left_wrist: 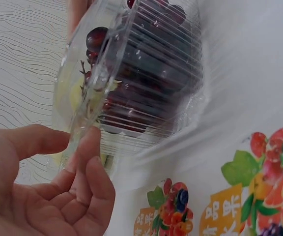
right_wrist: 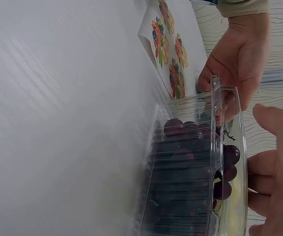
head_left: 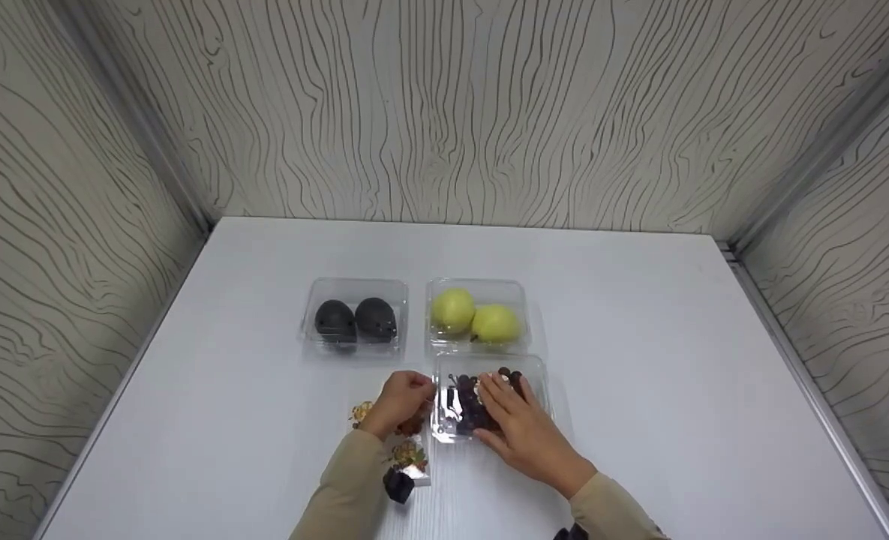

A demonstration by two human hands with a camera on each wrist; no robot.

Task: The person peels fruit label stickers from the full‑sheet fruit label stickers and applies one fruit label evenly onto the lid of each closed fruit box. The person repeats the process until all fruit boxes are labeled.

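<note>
A clear plastic clamshell box (head_left: 444,435) of dark grapes (left_wrist: 146,59) sits at the front of the white table, its lid down. At its left edge my left hand (head_left: 406,401) pinches the rim between thumb and fingers, as the left wrist view shows. My right hand (head_left: 523,435) rests on the lid with fingers extended. A small pale patch (head_left: 480,388) shows beside the right fingertips; what it is I cannot tell. Partly under the left forearm lies a sheet of fruit stickers (head_left: 418,474), printed with colourful fruit and orange labels (left_wrist: 225,211).
Behind the grapes, a clear box (head_left: 519,289) holds two yellow-green fruits (head_left: 497,324). Left of it, another clear box (head_left: 324,286) holds two dark rounded fruits (head_left: 376,319). Wood-patterned panels (head_left: 444,112) enclose the white table (head_left: 639,337) at back and sides.
</note>
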